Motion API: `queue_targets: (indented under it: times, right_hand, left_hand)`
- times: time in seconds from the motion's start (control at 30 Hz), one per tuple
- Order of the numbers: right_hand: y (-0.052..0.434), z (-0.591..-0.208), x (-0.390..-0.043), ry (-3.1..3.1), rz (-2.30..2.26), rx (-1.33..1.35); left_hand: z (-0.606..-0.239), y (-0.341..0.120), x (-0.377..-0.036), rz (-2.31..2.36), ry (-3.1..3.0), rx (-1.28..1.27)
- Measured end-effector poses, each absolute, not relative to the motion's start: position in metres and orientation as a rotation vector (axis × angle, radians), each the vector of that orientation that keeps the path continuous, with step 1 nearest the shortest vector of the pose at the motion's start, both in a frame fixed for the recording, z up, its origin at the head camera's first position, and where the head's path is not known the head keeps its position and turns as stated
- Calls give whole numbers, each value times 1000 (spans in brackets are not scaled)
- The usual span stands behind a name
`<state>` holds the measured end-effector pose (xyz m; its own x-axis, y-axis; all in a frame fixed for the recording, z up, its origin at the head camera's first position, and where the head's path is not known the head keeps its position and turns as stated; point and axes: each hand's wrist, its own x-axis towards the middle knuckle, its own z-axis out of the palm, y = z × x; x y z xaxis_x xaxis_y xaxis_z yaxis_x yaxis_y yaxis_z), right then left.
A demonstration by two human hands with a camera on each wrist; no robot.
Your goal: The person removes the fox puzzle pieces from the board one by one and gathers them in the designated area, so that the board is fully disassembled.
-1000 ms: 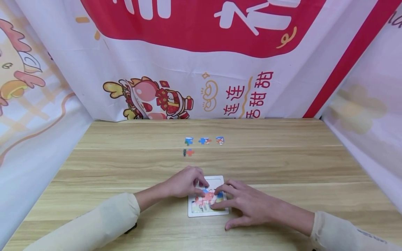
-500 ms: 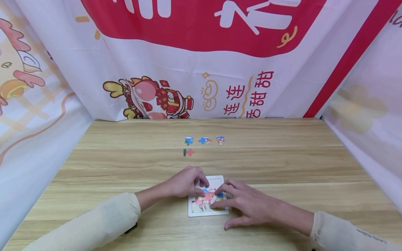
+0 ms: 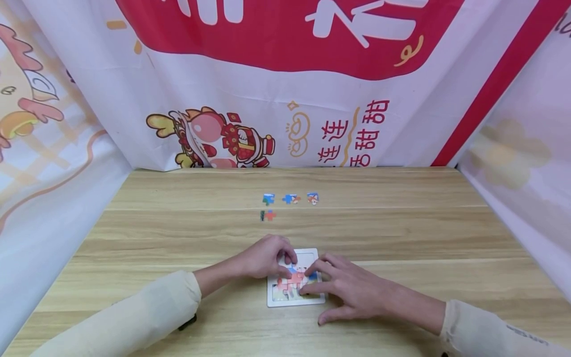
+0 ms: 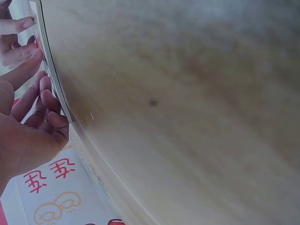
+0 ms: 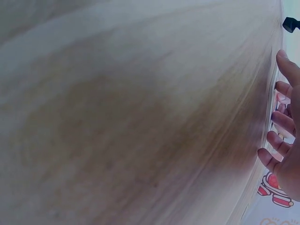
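A: Step in hand, by my reading: seating a piece in the puzzle tray [image 3: 273, 301], which lies flat on the worktop [image 3: 401, 233] near its front edge. Left hand [image 3: 263, 259] has fingers curled, tips pressing the assembled pieces [image 3: 291, 285] at the tray's upper left. Right hand [image 3: 352, 290] lies over the right side, fingers fairly straight, tips on the pieces, thumb on the worktop.

B: Either hand gripping a loose piece?

A: None visible; both press. The tray's upper right part looks unfilled.

B: Remaining stock?

A: Four loose puzzle pieces [image 3: 290, 199] sit well apart, farther back: three in a row, one below the leftmost.

B: Next move?

A: Probably one hand lifts and reaches back for a loose piece while the other steadies the tray.
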<state>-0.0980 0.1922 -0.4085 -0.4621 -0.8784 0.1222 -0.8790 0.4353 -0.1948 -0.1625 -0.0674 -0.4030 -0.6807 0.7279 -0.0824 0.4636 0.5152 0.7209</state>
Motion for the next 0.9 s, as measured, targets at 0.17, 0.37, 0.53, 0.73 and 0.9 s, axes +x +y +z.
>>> queue_targets:
  times: [0.17,0.37,0.53,0.73,0.9]
  right_hand:
    - [192,-408,-99,-2659,369,1631]
    - [192,-410,-100,-2634,372,1639]
    - [192,-410,-100,-2625,370,1638]
    - [193,-410,-100,-2604,366,1642]
    - [193,-410,-99,-2603,361,1641]
  left_hand:
    - [-404,-67,-164,986,2378,963]
    - [-402,-66,-163,997,2363,939]
    - [-400,-66,-162,1007,2356,920]
    - [-400,-66,-163,1079,2308,890]
    - [-400,-67,-164,1093,2290,933]
